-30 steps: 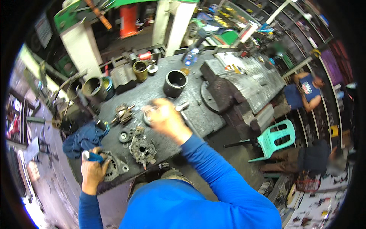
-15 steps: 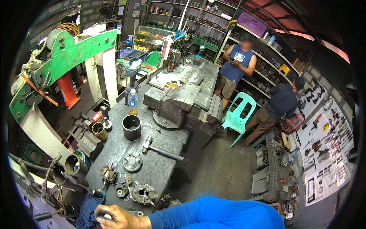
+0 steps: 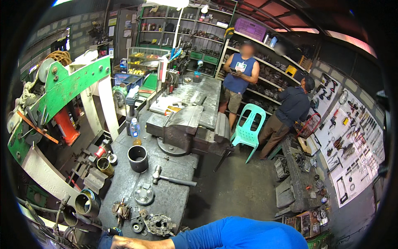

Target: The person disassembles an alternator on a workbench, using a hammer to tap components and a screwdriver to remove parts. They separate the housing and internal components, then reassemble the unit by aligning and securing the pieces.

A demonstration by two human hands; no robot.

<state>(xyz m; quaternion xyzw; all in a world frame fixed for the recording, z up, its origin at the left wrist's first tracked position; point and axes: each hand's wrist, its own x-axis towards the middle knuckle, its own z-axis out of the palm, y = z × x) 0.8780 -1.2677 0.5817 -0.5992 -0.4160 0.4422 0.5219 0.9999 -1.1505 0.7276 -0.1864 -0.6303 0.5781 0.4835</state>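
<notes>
Workshop surface (image 3: 172,198) grey and scuffed, right grip (image 3: 140,243) partly cut off below, its closure impossible to tell, metal housing (image 3: 166,226) and pulley (image 3: 137,226) just beyond it, hammer (image 3: 178,181) and black cylinder (image 3: 138,164) farther out, green chair (image 3: 245,137), two people (image 3: 241,81) and tool-hung pegboard (image 3: 352,154) well beyond to its right.

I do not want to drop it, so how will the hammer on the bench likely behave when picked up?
The hammer will probably feel head-heavy, because its bulky head sits at one end. It should stay stiff, since the handle looks straight and solid.
</notes>
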